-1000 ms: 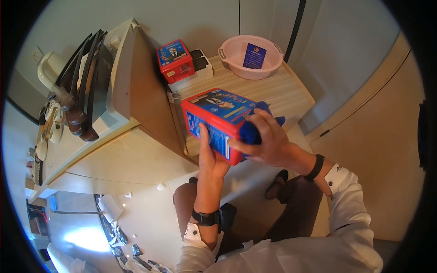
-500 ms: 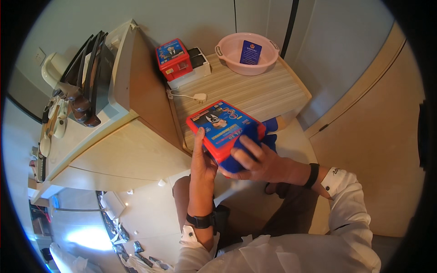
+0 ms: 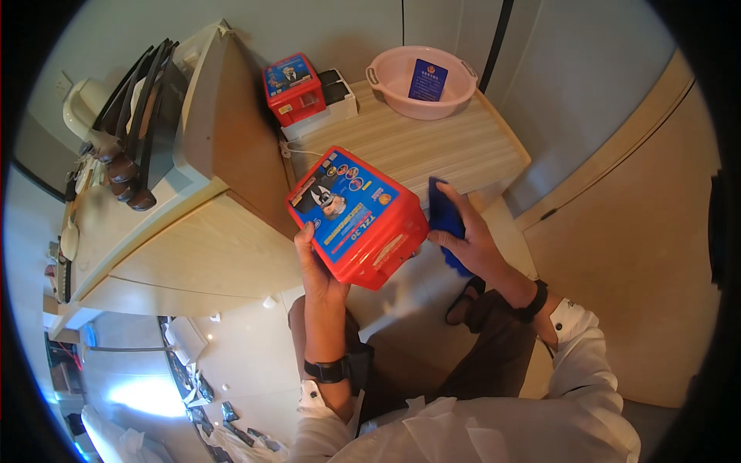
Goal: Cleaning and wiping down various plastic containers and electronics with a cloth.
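A red plastic box (image 3: 378, 251) with a blue printed lid is tilted up in front of me, above the near edge of the wooden table. My left hand (image 3: 317, 266) grips its lower left side, thumb on the lid edge and the other fingers hidden beneath. Just right of the box, my right hand (image 3: 471, 234) has a dark blue cloth (image 3: 445, 216) pinched between thumb and fingers. The cloth hangs down beside the box's right end, and I cannot tell whether it touches.
On the table (image 3: 432, 147) stand a pink basin (image 3: 394, 89) with a blue card and another red box (image 3: 297, 96) by a white holder. A cabinet (image 3: 193, 255) with pans and utensils is at left, a wooden door (image 3: 617, 231) at right. Clutter lies on the floor lower left.
My right hand and the cloth have moved off the lid to the box's right. The box has shifted left and tilted, so its red side now shows.
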`<state>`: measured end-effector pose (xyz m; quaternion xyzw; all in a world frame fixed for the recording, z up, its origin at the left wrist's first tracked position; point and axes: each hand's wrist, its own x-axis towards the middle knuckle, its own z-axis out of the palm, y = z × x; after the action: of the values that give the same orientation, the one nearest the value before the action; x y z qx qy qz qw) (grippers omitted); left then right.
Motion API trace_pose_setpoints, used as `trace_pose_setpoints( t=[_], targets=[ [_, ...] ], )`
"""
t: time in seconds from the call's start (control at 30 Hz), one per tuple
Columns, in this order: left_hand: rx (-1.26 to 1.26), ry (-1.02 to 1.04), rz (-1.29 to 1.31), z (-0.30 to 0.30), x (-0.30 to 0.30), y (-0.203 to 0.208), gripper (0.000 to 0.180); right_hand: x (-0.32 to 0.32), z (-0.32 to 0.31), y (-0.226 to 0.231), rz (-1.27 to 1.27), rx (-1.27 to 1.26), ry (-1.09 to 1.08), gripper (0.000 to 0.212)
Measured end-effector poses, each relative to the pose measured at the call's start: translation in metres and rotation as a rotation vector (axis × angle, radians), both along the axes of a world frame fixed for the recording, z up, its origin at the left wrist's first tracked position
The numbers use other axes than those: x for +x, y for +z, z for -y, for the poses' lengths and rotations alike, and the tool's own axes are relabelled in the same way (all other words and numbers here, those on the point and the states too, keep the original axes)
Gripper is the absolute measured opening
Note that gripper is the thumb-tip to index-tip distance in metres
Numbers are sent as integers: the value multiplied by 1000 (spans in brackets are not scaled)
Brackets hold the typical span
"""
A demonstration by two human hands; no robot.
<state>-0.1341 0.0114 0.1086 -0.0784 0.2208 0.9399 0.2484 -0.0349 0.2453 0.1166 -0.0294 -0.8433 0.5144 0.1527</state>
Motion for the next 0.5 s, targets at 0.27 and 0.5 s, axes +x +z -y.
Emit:
trace_pose_setpoints(
  t=[0.27, 0.5],
  targets=[
    [-345, 123, -300, -21, -14, -8, 78, -19, 22, -10, 261, -1099, 68, 84],
    [-478, 96, -414, -27, -57, -4, 79, -50, 30, 17, 264, -1236, 76, 68]
  ],
)
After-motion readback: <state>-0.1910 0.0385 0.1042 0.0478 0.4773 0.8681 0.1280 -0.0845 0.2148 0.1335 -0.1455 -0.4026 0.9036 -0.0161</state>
